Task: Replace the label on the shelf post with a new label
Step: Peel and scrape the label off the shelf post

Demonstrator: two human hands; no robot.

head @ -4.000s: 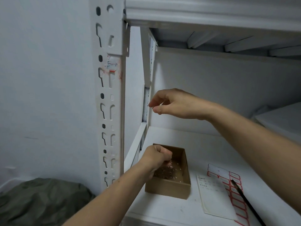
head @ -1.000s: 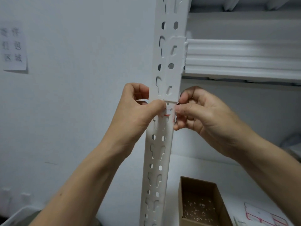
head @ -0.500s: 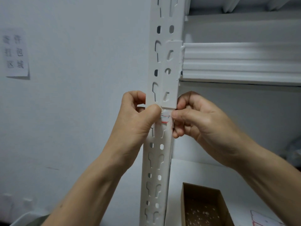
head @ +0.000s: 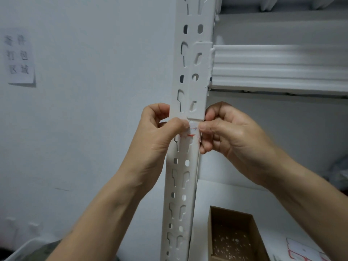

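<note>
At mid-height on the white shelf post, just below the beam bracket, we see both hands raised from below, forearms angled inward. The left hand curls round the post's left edge, thumb pressing the label. The right hand pinches the label's right edge with curled fingers. The label is small and white with red lines, its writing too small to read. A paper notice on the left wall bears blurred Chinese characters.
</note>
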